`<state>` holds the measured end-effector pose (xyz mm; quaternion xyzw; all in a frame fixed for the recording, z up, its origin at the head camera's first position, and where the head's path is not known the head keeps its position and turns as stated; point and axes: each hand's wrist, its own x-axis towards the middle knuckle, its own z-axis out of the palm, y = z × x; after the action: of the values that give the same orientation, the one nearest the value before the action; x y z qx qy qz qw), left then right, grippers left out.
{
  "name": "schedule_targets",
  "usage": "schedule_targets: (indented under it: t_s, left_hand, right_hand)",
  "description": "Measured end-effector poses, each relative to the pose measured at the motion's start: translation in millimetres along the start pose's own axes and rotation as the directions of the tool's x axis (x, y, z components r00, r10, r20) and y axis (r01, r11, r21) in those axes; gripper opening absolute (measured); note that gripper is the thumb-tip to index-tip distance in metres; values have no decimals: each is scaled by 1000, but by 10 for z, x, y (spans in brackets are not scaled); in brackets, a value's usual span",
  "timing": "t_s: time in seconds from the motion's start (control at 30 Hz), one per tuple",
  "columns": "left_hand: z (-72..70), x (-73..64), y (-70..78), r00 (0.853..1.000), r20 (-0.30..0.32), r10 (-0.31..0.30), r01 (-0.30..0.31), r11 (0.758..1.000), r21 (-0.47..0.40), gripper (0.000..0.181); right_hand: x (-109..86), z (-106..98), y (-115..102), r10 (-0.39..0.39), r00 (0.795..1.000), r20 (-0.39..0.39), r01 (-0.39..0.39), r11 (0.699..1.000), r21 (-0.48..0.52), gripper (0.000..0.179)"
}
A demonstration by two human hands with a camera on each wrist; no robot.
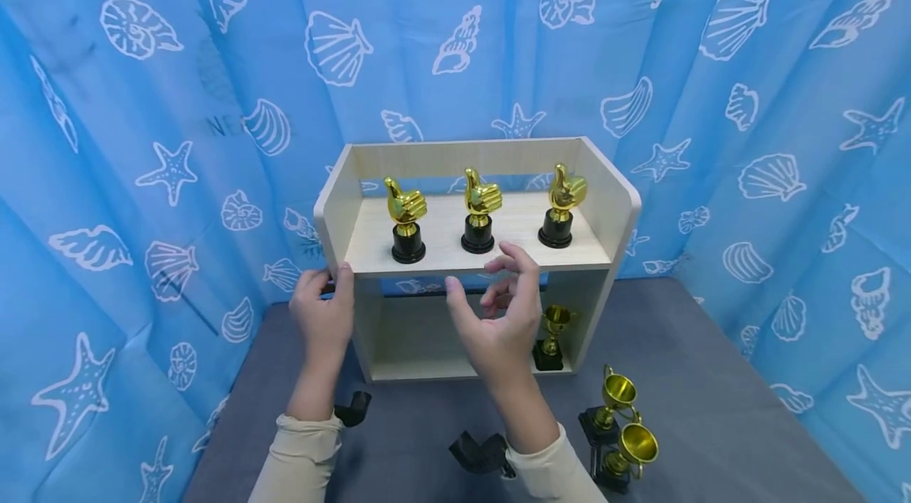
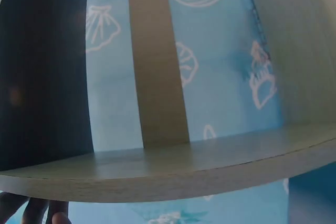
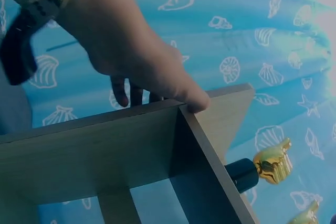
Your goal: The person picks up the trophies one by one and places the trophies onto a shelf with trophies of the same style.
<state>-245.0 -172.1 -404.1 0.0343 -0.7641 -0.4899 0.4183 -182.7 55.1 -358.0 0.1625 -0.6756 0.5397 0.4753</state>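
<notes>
A two-tier pale wooden shelf (image 1: pixel 470 270) stands on the grey table. My left hand (image 1: pixel 323 317) holds its left side panel, with the thumb at the front edge by the middle board and the fingers along the outer face. In the right wrist view the left hand (image 3: pixel 139 51) shows from the side. My right hand (image 1: pixel 501 321) hovers before the shelf, fingers loosely bent, nothing between them. On the upper board stand three gold thumbs-up trophies: left (image 1: pixel 406 222), middle (image 1: pixel 480 210) and right (image 1: pixel 562 206). A small gold cup trophy (image 1: pixel 551 338) stands at the lower compartment's right.
Two more gold cup trophies, one (image 1: pixel 608 408) behind the other (image 1: pixel 629 451), are on the grey table (image 1: pixel 683 376) right of my right forearm. A blue curtain (image 1: pixel 455 36) with white shell prints hangs behind. Black straps (image 1: pixel 478 453) sit at my wrists.
</notes>
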Motion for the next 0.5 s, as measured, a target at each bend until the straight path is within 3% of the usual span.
schedule_targets:
  t_s: [0.27,0.5]
  left_hand:
    - [7,74,100,999,41,-29,24,995,97,51]
    - [42,155,164,991,107,-87,72,989,129,61]
  right_hand:
    - [-112,-380,3,88,994,-62,-83,993,82,78]
    - [-94,-678,-17,132,981,-142,-103,976,191,73]
